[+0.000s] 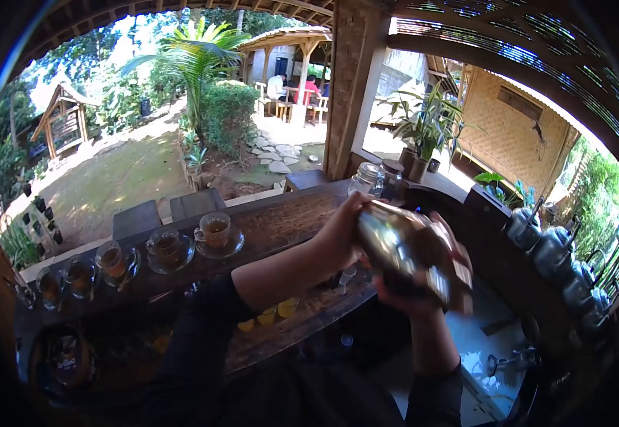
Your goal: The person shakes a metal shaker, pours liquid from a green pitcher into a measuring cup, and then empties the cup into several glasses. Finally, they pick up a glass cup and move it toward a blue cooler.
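Both my hands hold a shiny, rounded metallic container [402, 238], tilted and smeared by motion, so its exact kind does not show. My left hand [343, 231] grips it at its upper left side. My right hand [416, 299] is closed around its lower right part, with the fingers partly hidden behind it. Just beyond my left hand stands a clear glass jar [368, 179] with a lid, and a darker jar [392, 178] is beside it. Small yellow cups [286, 308] sit on the lower counter under my left forearm.
Glass cups of brown drink on saucers, among them the nearest cup [217, 231], line the wooden counter [295, 217] at left. Several metal kettles [553, 250] stand along the right side. A wooden post [352, 92] rises ahead. Two people [278, 87] sit in a far shelter.
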Available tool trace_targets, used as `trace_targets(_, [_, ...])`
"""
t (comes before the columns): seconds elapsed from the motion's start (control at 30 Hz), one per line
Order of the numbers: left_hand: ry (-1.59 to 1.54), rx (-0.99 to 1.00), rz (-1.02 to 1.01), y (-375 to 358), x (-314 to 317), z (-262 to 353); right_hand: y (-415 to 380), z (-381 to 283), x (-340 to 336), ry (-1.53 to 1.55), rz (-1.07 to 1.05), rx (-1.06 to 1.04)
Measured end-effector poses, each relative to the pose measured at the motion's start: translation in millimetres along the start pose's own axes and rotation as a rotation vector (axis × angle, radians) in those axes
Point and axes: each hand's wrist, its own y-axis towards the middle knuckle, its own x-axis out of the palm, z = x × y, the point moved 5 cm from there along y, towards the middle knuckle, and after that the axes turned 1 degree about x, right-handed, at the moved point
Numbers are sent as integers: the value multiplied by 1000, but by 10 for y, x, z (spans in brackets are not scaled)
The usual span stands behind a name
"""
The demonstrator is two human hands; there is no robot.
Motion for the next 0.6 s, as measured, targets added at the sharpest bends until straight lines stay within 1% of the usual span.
trace_targets(0.03, [56, -67, 46, 33, -335, -77, 153, -26, 85, -237, 20, -235])
trace_targets(0.07, [63, -70, 41, -51, -281, -101, 100, 133, 64, -154, 79, -5])
trace_targets(0.1, [71, -80, 94, -167, -178, -112, 145, 15, 45, -134, 70, -84])
trace_targets(0.13, [73, -85, 153, -274, -64, -84, 130, -86, -2, -88, 83, -100])
trace_targets(0.17, [115, -17, 2, -364, 181, 15, 51, -113, -30, 49, 125, -15])
trace_targets(0.2, [222, 110, -93, -391, 328, 115, -43, -132, -15, 222, 189, 57])
trace_targets(0.23, [290, 183, -280, -457, 566, 199, -115, -185, 7, 290, 218, 59])
trace_targets(0.27, [359, 251, -470, -537, 807, 272, -67, -134, -3, 292, 159, 37])
trace_targets(0.3, [366, 231, -442, -544, 862, 317, -13, -80, -34, 293, 100, 16])
trace_targets(0.33, [365, 234, -308, -463, 773, 353, 39, -27, -65, 293, 40, -3])
trace_targets(0.37, [312, 168, -174, -363, 638, 318, 84, 20, -77, 292, -23, -20])
trace_targets(0.4, [253, 105, -38, -279, 441, 270, 146, 92, -57, 193, -5, -32])
trace_targets(0.43, [170, -51, 28, -214, 143, 176, 207, 163, -36, 94, 14, -41])
trace_targets(0.47, [157, -39, 126, -148, -160, 92, 272, 248, -31, -103, 118, -46])
trace_targets(0.53, [157, -6, 136, -253, -29, 23, 211, 293, -96, -90, 59, -10])
trace_targets(0.57, [155, 3, 109, -290, 113, 10, 225, 194, -123, -9, 78, -148])
trace_targets(0.6, [206, 62, -7, -291, 260, 15, 252, 75, -140, 68, 85, -287])
